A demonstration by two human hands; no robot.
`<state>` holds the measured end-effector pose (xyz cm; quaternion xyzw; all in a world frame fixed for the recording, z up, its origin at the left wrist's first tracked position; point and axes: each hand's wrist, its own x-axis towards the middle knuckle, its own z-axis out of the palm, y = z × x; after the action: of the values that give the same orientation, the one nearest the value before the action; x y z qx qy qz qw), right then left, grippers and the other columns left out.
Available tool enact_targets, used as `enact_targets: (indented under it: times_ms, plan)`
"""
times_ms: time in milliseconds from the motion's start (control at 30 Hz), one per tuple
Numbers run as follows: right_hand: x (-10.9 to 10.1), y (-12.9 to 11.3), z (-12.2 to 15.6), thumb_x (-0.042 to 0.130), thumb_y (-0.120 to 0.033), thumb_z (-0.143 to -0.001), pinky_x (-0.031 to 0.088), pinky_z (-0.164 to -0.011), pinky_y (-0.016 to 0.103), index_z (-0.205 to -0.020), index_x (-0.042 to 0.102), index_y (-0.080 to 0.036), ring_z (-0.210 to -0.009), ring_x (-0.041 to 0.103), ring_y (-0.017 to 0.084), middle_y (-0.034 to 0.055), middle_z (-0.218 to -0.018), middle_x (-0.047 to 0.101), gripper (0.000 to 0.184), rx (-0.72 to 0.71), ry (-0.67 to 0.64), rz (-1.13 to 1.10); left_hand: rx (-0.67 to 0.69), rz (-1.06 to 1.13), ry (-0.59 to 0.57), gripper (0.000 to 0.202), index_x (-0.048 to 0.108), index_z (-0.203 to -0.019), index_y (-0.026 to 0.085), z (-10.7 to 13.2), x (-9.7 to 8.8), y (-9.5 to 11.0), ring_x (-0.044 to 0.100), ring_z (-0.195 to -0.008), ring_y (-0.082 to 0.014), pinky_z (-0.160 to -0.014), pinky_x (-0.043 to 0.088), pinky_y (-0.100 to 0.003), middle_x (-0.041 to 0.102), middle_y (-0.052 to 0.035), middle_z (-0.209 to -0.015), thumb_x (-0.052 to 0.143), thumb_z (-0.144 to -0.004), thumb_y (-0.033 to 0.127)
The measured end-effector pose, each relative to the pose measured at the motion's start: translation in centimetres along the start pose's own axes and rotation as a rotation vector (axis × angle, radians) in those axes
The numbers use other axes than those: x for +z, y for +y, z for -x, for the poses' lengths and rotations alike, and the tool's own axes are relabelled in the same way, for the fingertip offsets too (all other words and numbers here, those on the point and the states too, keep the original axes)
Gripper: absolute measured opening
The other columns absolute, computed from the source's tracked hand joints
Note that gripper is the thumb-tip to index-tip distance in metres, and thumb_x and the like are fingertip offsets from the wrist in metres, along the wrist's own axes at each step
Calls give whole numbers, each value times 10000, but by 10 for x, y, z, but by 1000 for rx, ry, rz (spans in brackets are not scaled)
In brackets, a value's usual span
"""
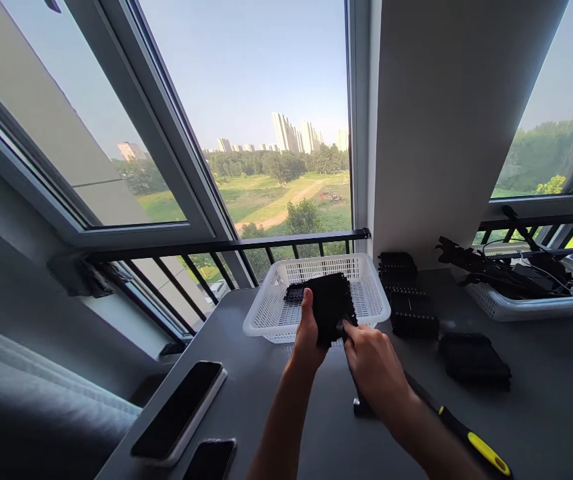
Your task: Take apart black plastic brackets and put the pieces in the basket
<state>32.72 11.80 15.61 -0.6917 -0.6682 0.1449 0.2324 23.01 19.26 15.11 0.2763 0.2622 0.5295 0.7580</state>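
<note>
My left hand (309, 333) grips a flat black piece with toothed edges (330, 303), thumb along its left side, and holds it up in front of the white basket (316, 337). At the lower right corner of that piece, my right hand (373, 357) presses its closed fingertips in. Something small and dark shows at those fingertips, but I cannot make out what it is. Inside the basket lies another black toothed piece (293, 293). A hammer with a black and yellow handle (486, 450) lies on the table, partly hidden beneath my right forearm.
Right of the basket stand stacks of similar black pieces (411, 313), with another stack (473, 360) nearer me. A second white basket (521, 308) holds dark parts and cables. Two phone-like devices (179, 413) (211, 460) lie at the left table edge. A railing (266, 243) runs behind.
</note>
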Motion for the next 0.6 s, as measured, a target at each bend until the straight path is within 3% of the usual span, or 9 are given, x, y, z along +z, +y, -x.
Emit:
enact_targets:
  times_ms: [267,333,467,600]
  plan:
    - [-11,13,2,458,-146,-882,424,-705,266,-840,713,-183,-810,668,199,68,-801,713,261,-64,13,-209,6,-71,-5,564,541,-1332,168,-4,-7,3,670,-1037,-250,-915,535,-348,686,-116,-1170,510,-887,514]
    - [-20,19,3,481,-187,-884,462,-758,273,-916,727,-193,-864,673,199,62,-880,729,248,-111,104,-340,-3,-65,2,586,541,-1332,164,-5,-8,4,667,-1044,-259,-922,532,-363,679,-123,-1181,500,-883,539]
    - [-24,25,1,446,-270,-940,488,-868,288,-1141,672,-187,-993,652,191,72,-1072,704,314,-175,432,-491,-89,-83,-65,587,548,-1325,187,-5,-12,1,645,-1092,-270,-962,506,-384,674,-115,-1194,517,-868,553]
    - [-12,23,-7,372,-264,-982,507,-803,293,-1305,570,-196,-915,658,191,86,-1047,678,385,-226,478,-294,-209,-86,-144,580,564,-1310,163,1,-12,-11,609,-1150,-284,-1019,459,-391,684,-125,-1171,550,-860,528]
